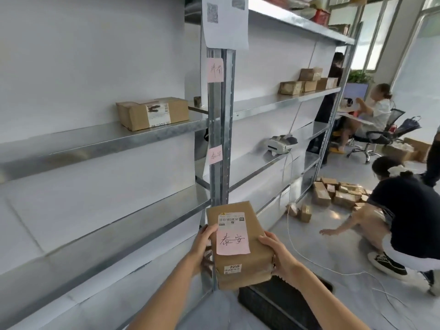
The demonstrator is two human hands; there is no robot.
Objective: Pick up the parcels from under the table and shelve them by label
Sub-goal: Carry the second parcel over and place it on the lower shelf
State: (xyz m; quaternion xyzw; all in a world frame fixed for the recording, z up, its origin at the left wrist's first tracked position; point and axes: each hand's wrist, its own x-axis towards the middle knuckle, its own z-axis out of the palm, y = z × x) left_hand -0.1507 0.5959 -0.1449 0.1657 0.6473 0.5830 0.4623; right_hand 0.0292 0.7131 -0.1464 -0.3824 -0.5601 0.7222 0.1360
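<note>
I hold a brown cardboard parcel [240, 267] in front of the metal shelving, low in the view. A white shipping label and a pink handwritten note [232, 242] are stuck on its top face. My left hand [206, 246] grips its left side and my right hand [277, 254] grips its right side. The shelf upright [220, 129] just behind the parcel carries two pink notes, an upper note [215, 69] and a lower note [215, 154]. One labelled box [152, 113] sits on the left shelf [95, 141].
Several boxes [309, 82] stand on the right-hand shelf, and a label printer [282, 143] sits one level lower. A black crate [281, 303] lies on the floor below my hands. A crouching person [404, 222] reaches among parcels [338, 194] on the floor at right; another sits at a desk.
</note>
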